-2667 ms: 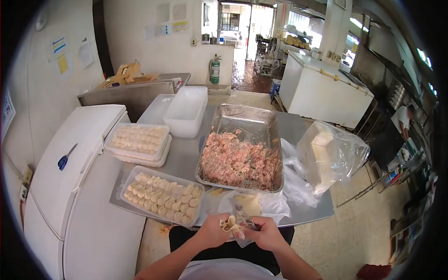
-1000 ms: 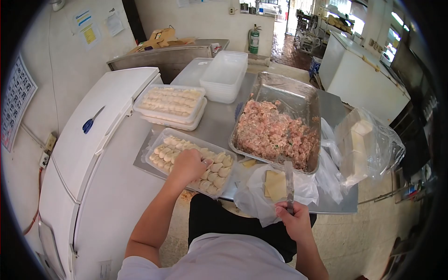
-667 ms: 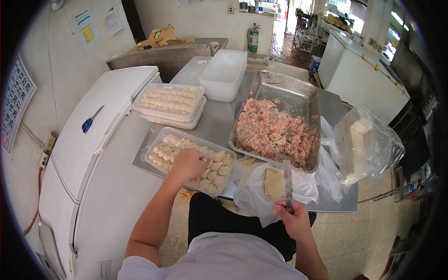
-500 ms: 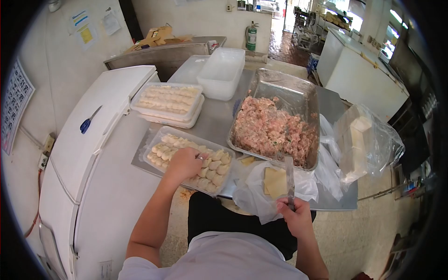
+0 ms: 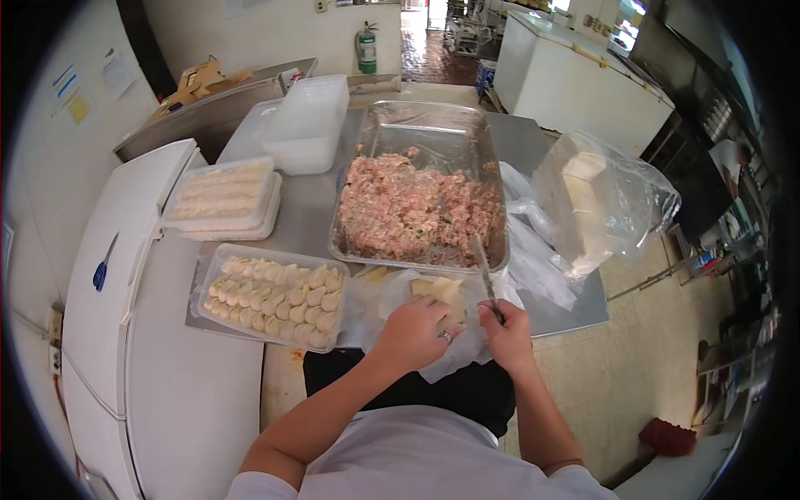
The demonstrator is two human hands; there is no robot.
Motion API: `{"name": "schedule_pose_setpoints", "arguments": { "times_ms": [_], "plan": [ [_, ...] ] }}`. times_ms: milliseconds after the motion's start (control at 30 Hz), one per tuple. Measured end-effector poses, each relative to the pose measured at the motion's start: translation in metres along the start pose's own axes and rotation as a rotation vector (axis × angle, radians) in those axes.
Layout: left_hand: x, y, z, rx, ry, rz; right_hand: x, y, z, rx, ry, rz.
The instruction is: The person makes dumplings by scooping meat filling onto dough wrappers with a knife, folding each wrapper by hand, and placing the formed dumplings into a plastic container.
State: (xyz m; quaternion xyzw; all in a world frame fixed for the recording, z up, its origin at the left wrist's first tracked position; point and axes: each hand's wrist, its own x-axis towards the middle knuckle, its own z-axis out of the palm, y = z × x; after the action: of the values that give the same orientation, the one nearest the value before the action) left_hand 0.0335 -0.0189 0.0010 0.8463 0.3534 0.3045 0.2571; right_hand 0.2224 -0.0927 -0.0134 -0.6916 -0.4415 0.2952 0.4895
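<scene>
R hand [image 5: 507, 333] fully curled rnd metal tool [image 5: 484, 269]

1. The left hand [image 5: 419, 332], a ring on one finger, touches thin, pale-yellow dough wrappers [image 5: 439, 290] lying on crinkled white plastic [image 5: 475, 338].
2. The right hand [image 5: 505, 329] grips a narrow, flat metal spatula [image 5: 484, 268], its blade pointing toward a deep, rectangular steel tray [image 5: 442, 125] of pink minced meat [image 5: 408, 204].
3. Left of the wrappers, a translucent, rectangular plastic container [image 5: 345, 287] holds rows of cream-coloured, folded dumplings [image 5: 275, 302].
4. Blue-handled metal scissors [image 5: 100, 273] lie on a white appliance [image 5: 125, 208].
</scene>
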Motion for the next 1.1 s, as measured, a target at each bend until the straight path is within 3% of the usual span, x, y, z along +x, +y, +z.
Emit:
{"name": "schedule_pose_setpoints", "arguments": {
  "times_ms": [267,367,467,567,633,667,733,767,867,1000,1100],
  "plan": [
    [0.015,-0.014,0.022,0.017,-0.101,-0.121,-0.011,0.003,-0.011,-0.023,-0.027,0.054],
    [0.009,-0.017,0.020,-0.334,0.018,-0.335,-0.012,-0.003,-0.016,-0.017,-0.002,0.014],
    [0.003,-0.032,0.020,-0.642,0.231,-0.385,-0.011,-0.004,-0.021,0.036,0.014,-0.016],
    [0.001,-0.037,0.008,-1.262,0.388,-0.703,-0.007,-0.009,-0.028,0.066,0.020,-0.020],
    [0.007,-0.012,-0.023,-1.532,0.367,-0.817,0.002,-0.016,-0.033,0.066,0.059,-0.078],
    [0.008,-0.005,-0.035,-1.668,0.352,-0.873,0.007,-0.027,-0.039,-0.010,0.067,-0.126],
    [-0.002,-0.013,-0.039,-1.569,0.185,-0.849,0.025,-0.052,-0.051,-0.161,0.082,-0.221],
    [-0.008,-0.016,-0.040,-1.516,0.104,-0.833,0.037,-0.057,-0.056,-0.293,0.142,-0.357],
    [-0.019,-0.019,-0.038,-1.404,0.004,-0.936,0.064,-0.079,-0.075,-0.852,0.013,-0.535],
    [-0.026,-0.008,-0.048,-1.512,-0.081,-0.968,0.090,-0.090,-0.075,-1.405,-0.165,-0.533],
    [-0.027,-0.006,-0.052,-1.585,-0.130,-0.950,0.098,-0.109,-0.066,-1.565,-0.336,-0.520]
  ]
}}
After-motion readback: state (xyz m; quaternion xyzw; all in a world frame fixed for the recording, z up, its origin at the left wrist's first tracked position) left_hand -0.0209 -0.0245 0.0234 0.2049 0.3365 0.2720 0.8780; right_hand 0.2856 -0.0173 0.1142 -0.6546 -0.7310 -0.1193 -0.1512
